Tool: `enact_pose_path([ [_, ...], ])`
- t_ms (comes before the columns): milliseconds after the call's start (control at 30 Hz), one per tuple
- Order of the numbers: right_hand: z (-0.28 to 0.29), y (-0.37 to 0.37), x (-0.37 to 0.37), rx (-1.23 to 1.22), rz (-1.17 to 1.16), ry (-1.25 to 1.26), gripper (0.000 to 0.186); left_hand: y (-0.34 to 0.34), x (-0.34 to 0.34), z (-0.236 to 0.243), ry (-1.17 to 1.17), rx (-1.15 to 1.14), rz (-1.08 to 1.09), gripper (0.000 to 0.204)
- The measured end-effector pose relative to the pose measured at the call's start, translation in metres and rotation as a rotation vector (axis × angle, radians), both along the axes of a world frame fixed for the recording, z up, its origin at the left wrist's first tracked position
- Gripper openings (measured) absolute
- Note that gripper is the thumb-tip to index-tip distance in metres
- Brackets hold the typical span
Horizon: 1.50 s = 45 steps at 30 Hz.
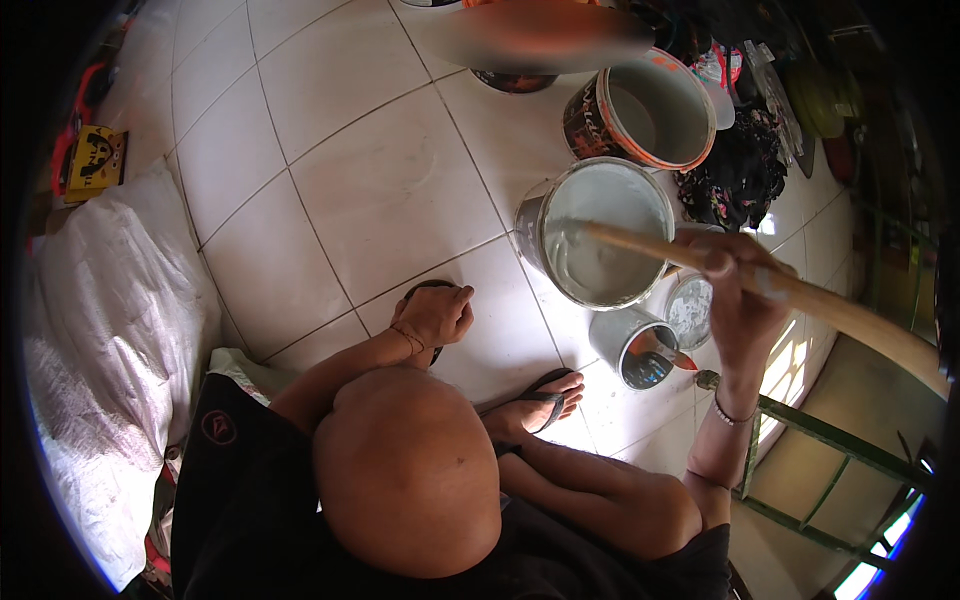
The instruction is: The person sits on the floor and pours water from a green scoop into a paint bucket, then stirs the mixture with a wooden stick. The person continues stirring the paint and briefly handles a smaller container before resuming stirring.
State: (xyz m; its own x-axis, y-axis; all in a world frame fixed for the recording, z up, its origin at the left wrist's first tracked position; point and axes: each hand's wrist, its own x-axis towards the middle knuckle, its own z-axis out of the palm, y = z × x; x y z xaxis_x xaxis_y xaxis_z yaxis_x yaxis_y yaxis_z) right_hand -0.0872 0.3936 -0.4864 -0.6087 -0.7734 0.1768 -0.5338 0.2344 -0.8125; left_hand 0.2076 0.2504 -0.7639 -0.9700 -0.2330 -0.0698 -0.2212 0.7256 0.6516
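My right hand [745, 300] is closed around a long wooden stick [845, 325], which angles down into a bucket of pale grey paint [590, 270]. Below that bucket, a smaller grey can [610, 340] lies within reach, with a brush [675, 360] at its mouth, beside a round paint-smeared lid [690, 310]. My left hand [435, 315] hangs past my bent left knee [405, 470], over my sandalled foot, its fingers curled; whatever they may hold is hidden.
A second bucket [690, 150] with an orange rim stands behind, near dark cloth [735, 170]. A green metal frame [830, 440] is at the right. White sacking [110, 300] and a yellow package [95, 160] are at the left. The floor [340, 180] is tiled.
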Motion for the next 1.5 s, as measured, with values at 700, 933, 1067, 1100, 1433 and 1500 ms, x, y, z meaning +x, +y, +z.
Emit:
enact_pose_path([
  [700,0.024,0.014,-0.009,0.356,-0.195,0.255,0.021,-0.001,-0.002,0.003,0.032,0.019,0.004,0.014],
  [933,0.025,0.016,0.015,0.186,0.012,-0.218,0.033,0.000,-0.001,0.002,0.003,-0.011,-0.003,0.013],
  [1067,0.002,0.010,0.004,0.037,-0.026,-0.063,0.019,-0.001,-0.001,-0.001,0.010,0.005,-0.012,0.014],
  [1100,0.000,0.008,0.002,0.019,-0.043,-0.023,0.019,-0.001,-0.001,0.000,0.009,0.005,-0.010,0.014],
  [1433,0.020,0.025,0.013,0.115,0.006,-0.099,0.011,-0.002,-0.001,0.003,0.016,0.007,0.000,0.014],
  [1500,0.012,0.016,0.014,0.030,-0.010,-0.095,0.013,-0.002,-0.002,0.005,0.000,0.006,-0.003,0.013],
])
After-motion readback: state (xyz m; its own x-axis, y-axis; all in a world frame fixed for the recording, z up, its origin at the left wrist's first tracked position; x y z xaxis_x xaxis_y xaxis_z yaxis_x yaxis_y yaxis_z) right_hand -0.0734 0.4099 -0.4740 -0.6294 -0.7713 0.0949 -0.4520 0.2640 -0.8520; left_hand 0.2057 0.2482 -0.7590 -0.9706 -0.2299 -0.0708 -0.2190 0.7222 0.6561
